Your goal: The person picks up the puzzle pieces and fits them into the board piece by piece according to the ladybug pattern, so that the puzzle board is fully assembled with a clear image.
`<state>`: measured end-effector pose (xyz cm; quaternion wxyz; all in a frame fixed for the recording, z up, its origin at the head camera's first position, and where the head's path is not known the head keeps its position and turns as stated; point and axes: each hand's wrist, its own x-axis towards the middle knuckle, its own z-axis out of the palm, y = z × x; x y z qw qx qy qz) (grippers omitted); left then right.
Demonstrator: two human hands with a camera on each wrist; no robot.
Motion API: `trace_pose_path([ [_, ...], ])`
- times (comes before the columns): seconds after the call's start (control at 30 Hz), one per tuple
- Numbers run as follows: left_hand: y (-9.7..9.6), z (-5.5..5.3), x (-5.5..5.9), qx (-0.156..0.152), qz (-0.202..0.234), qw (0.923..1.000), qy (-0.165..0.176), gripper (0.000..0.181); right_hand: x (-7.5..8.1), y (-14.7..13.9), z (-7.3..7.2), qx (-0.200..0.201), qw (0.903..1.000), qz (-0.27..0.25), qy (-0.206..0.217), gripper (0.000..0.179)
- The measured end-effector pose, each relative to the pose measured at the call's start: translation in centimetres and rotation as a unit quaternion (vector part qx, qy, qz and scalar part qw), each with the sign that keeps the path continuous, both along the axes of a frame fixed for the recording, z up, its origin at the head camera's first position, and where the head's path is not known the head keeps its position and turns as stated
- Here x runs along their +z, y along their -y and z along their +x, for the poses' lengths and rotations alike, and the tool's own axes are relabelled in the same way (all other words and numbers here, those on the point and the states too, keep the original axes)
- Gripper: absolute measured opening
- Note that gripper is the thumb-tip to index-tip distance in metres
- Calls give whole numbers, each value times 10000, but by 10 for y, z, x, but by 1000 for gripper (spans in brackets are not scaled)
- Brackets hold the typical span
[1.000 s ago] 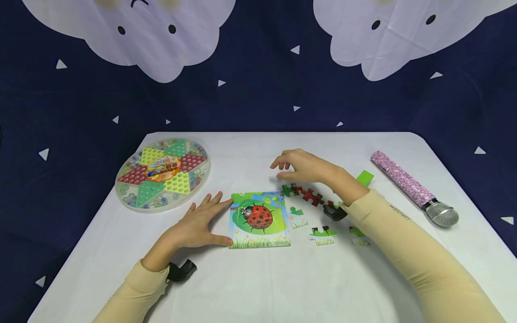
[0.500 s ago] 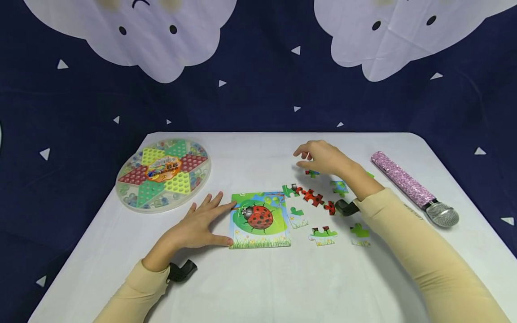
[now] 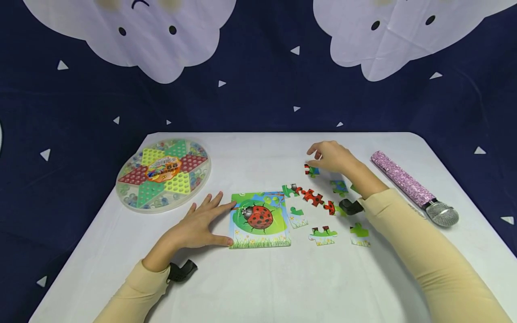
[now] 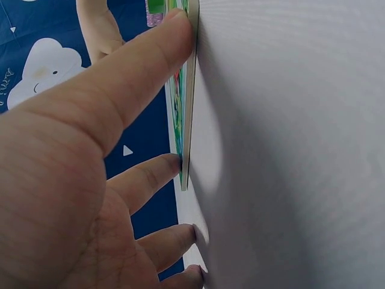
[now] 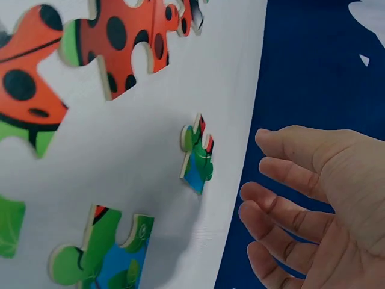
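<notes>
In the head view, a square ladybug puzzle board (image 3: 258, 235) lies flat in the middle of the table. My left hand (image 3: 196, 226) is spread at its left edge, thumb on the near corner and index finger near the far one. The left wrist view shows the thumb (image 4: 138, 66) across the board's side (image 4: 189, 120). My right hand (image 3: 333, 157) hovers above the table with loosely bent fingers and nothing between them. Closest below its fingertips is a green, blue and red puzzle piece (image 3: 312, 171), apart from the hand in the right wrist view.
Several loose puzzle pieces lie right of the board, among them a red spotted piece (image 3: 313, 198) and a grass piece (image 3: 323, 236). A round Chinese checkers set (image 3: 163, 175) sits at back left. At right lies a glittery pink microphone (image 3: 408, 184).
My right hand has moved rightward from behind the board to over the far puzzle pieces, uncovering some of them. The left hand has stayed at the board's edge.
</notes>
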<state>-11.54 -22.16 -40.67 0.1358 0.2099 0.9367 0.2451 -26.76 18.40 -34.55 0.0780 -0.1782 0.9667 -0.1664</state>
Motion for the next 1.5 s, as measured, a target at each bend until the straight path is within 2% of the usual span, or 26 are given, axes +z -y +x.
trace_pose_path([
  [0.1, 0, -1, -2, 10, 41, 10000, 8, 103, -2, -2, 0, -122, 9998, 15, 130, 45],
  [0.27, -6, 4, 14, 11, -61, 9999, 147, 101, -6, -3, 0, -348, 9987, 24, 358, 49],
  [0.4, -8, 5, 18, 46, -184, 9997, 143, 101, -11, -3, 1, -463, 9977, 60, 500, 54],
  [0.63, -7, 4, 16, 29, -108, 9999, 95, 101, -17, -1, 3, -626, 9965, 47, 555, 61],
  [0.83, 1, 0, -2, -89, 161, 9998, -97, 103, -20, 0, 4, -727, 9953, 49, 642, 71],
  [1.1, -6, 6, 16, 14, 82, 9999, 118, 101, -23, 3, 4, -832, 9935, 128, 771, 77],
  [1.5, -9, 5, 17, 69, -224, 9997, 120, 101, -25, 3, 3, -850, 9937, 98, 720, 73],
])
